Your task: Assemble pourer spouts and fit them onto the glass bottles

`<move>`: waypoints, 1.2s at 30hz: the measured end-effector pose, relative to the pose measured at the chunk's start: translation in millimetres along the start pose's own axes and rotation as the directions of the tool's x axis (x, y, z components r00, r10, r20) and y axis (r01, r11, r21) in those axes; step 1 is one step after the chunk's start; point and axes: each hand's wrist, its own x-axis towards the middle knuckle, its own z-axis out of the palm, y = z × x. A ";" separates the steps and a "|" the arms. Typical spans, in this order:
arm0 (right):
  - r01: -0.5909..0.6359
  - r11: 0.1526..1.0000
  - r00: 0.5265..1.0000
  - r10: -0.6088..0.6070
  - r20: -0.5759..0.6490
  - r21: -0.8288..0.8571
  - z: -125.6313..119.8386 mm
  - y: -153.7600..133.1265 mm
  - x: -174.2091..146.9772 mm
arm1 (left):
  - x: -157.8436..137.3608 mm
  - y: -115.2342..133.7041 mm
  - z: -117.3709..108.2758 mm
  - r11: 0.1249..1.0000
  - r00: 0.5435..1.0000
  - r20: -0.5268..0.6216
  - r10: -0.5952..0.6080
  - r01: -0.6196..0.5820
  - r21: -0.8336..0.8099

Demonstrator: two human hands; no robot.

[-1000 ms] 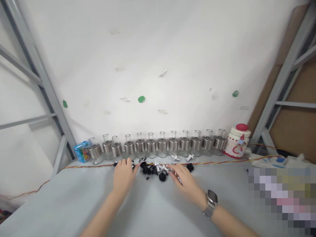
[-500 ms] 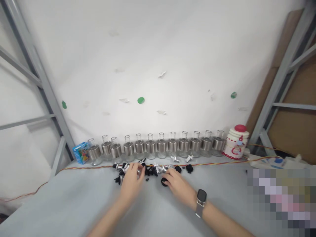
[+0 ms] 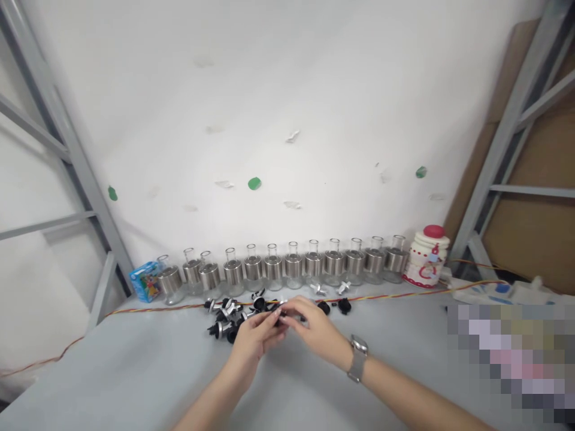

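Note:
My left hand (image 3: pixel 256 340) and my right hand (image 3: pixel 313 326) meet just above the grey table, fingertips pinched together around a small black part (image 3: pixel 282 318). Fingers cover most of that part, so its exact shape is hidden. By my left fingers lies a loose pile of black-and-silver pour spouts (image 3: pixel 219 329) with black caps among them. Further right, two black caps (image 3: pixel 344 306) rest on the table, with two silver spout pieces (image 3: pixel 344 288) behind them.
A row of several glass bottles with metal sleeves (image 3: pixel 272 267) lines the wall. A blue box (image 3: pixel 146 281) stands at its left end, a white jar with a red lid (image 3: pixel 426 258) at its right. A twisted red-yellow wire (image 3: pixel 381 297) crosses the table (image 3: pixel 135 365).
My hands have come together: the left moved right, away from the pile, and the right moved slightly up and inward. The black cap under my right fingers has left its spot.

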 end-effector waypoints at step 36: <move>-0.116 0.992 0.993 0.116 0.000 0.047 -26.5 -17.4 -33.4 | -7.5 -6.8 7.0 0.860 0.954 0.078 0.291 -0.296 0.416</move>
